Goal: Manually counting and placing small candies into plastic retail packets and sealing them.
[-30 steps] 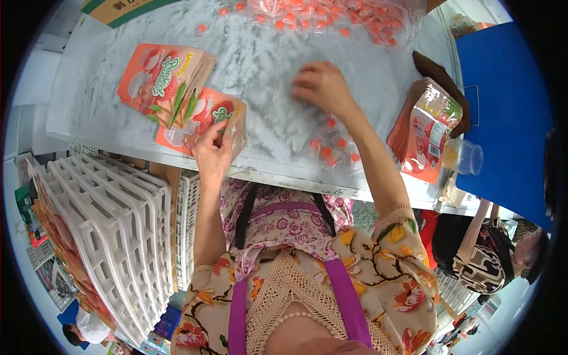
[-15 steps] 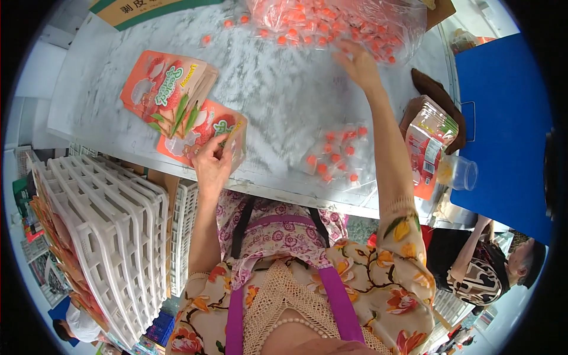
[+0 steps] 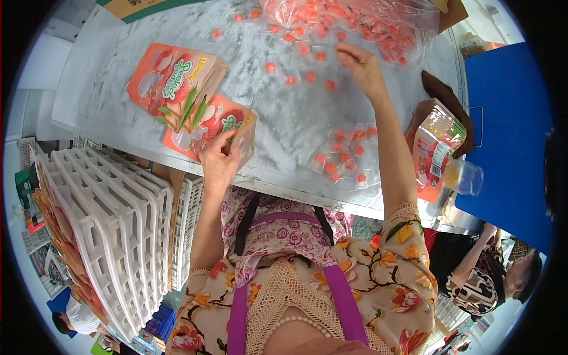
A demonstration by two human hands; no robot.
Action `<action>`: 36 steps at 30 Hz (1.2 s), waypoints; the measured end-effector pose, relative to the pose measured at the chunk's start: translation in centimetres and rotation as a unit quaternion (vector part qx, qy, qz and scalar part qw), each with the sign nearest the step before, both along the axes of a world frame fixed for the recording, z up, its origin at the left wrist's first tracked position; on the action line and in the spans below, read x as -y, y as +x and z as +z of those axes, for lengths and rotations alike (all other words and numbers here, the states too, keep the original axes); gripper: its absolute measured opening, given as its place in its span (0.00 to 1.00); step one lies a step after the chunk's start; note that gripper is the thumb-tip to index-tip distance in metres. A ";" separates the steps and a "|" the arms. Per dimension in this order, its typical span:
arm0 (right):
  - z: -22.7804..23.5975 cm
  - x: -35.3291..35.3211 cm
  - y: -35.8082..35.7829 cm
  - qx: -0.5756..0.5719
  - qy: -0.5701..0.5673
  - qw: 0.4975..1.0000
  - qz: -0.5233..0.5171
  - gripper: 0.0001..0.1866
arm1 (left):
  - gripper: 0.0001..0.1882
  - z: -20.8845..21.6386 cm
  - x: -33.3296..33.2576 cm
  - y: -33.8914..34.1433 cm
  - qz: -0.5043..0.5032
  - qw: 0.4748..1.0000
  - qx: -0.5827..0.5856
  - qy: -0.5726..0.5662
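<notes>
My left hand [image 3: 218, 161] is closed on the near right edge of a red and clear pouch [image 3: 214, 112] printed with fruit, which lies on the table. A stack of similar pouches [image 3: 168, 80] overlaps its far left side. Out over the table, my right hand [image 3: 364, 70] has its fingers stretched toward small clear packets with red centres [image 3: 320, 57]; nothing shows in its grasp. Beyond it, a large clear plastic bag [image 3: 378, 26] holds many more such packets. A separate group of packets [image 3: 344, 157] lies nearer, left of my right forearm.
Right of my forearm are another pouch stack [image 3: 431, 157], a clear plastic cup [image 3: 471, 178] and a brown object [image 3: 444, 92]. A blue panel [image 3: 509, 136] stands at the right. White plastic crates [image 3: 112, 231] are stacked at the lower left. A co-worker [image 3: 488, 272] is at the lower right.
Several packets now lie spread on the table left of the plastic bag, nearer to me. My right hand has drawn its fingers closer together. My left hand keeps its hold on the pouch.
</notes>
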State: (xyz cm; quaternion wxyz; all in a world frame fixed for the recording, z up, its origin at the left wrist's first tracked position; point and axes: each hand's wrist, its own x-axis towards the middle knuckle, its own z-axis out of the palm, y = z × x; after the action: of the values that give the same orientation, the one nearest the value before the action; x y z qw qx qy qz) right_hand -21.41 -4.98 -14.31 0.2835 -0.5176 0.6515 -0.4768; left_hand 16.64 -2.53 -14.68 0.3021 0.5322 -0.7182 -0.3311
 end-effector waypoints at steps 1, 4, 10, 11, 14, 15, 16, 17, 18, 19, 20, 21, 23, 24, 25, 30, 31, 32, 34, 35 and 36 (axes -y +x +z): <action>0.2 -0.1 -0.7 0.007 0.017 0.998 -0.053 0.15 | 0.13 -0.2 0.0 0.0 0.005 1.000 -0.009 -0.001; -0.5 -0.4 -1.7 -0.046 0.022 0.995 -0.084 0.15 | 0.12 -0.5 0.0 -0.1 0.013 1.000 -0.018 -0.001; -1.6 -0.7 -0.1 -0.163 -0.003 0.982 -0.094 0.13 | 0.12 0.2 -0.2 -0.2 0.002 1.000 0.006 -0.015; -1.8 -0.6 -0.4 -0.162 -0.005 0.982 -0.095 0.13 | 0.12 0.2 -0.1 -0.2 0.007 1.000 0.000 -0.004; -3.0 -0.4 -1.9 -0.246 -0.060 0.957 -0.140 0.13 | 0.14 -0.5 0.1 0.0 -0.022 0.997 0.012 -0.070; -3.3 -0.4 -2.3 -0.293 -0.062 0.950 -0.086 0.13 | 0.14 -0.6 0.1 0.0 -0.024 0.997 0.011 -0.071; -2.9 -0.2 -2.0 -0.338 -0.063 0.939 -0.027 0.13 | 0.14 -0.5 0.1 0.0 -0.009 0.999 0.000 -0.040; -2.7 -0.4 -1.5 -0.338 -0.063 0.939 -0.026 0.13 | 0.13 -0.5 0.0 0.1 0.005 1.000 -0.011 -0.008; -2.5 -0.8 -0.9 -0.221 -0.013 0.975 -0.007 0.14 | 0.13 -0.6 0.1 0.1 0.006 1.000 -0.012 -0.008; -2.1 -1.2 -0.2 -0.100 0.038 0.994 0.012 0.15 | 0.13 -0.8 0.1 0.2 0.002 1.000 -0.006 -0.012; -2.2 -1.2 -0.1 -0.100 0.038 0.994 0.014 0.15 | 0.13 -1.0 0.1 0.3 -0.003 1.000 0.000 -0.017; -2.3 -1.2 0.0 -0.104 0.013 0.995 0.003 0.16 | 0.13 -1.2 0.2 0.4 -0.001 1.000 0.000 -0.017; -2.2 -1.3 0.4 -0.106 -0.011 0.994 -0.012 0.17 | 0.13 -1.4 0.4 0.4 -0.012 0.999 0.008 -0.037; -2.2 -1.1 0.7 -0.137 -0.022 0.990 -0.004 0.18 | 0.13 -1.4 0.2 0.4 -0.014 0.999 0.009 -0.037; -2.1 -0.8 1.1 -0.168 -0.034 0.985 0.005 0.18 | 0.13 -0.9 0.2 0.2 -0.005 1.000 -0.003 -0.030; -1.8 -1.1 2.6 -0.238 -0.058 0.967 0.063 0.19 | 0.13 -0.5 0.1 0.0 0.007 1.000 -0.017 -0.022; -1.7 -1.2 2.8 -0.248 -0.045 0.965 0.072 0.20 | 0.12 -0.4 0.1 0.0 -0.003 0.999 -0.009 -0.033; -1.7 -1.1 2.9 -0.247 -0.045 0.965 0.073 0.20 | 0.12 -0.4 0.1 0.1 -0.013 0.999 0.000 -0.043; -1.8 -0.8 3.2 -0.281 -0.101 0.954 0.027 0.20 | 0.12 -0.5 0.2 0.1 -0.013 0.999 0.002 -0.047; -1.9 -0.6 3.3 -0.281 -0.100 0.954 0.026 0.20 | 0.12 -0.5 0.2 0.1 -0.015 0.999 0.005 -0.051; -1.9 -0.2 3.4 -0.299 -0.122 0.946 0.026 0.20 | 0.12 -0.6 0.1 0.2 -0.016 0.999 0.005 -0.050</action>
State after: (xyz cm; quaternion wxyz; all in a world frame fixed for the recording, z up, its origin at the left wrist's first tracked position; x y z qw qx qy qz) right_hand -18.04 -4.76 -16.24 0.0220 -0.6837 0.6296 -0.3684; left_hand 16.79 -2.60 -15.27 0.3196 0.5063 -0.7438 -0.2970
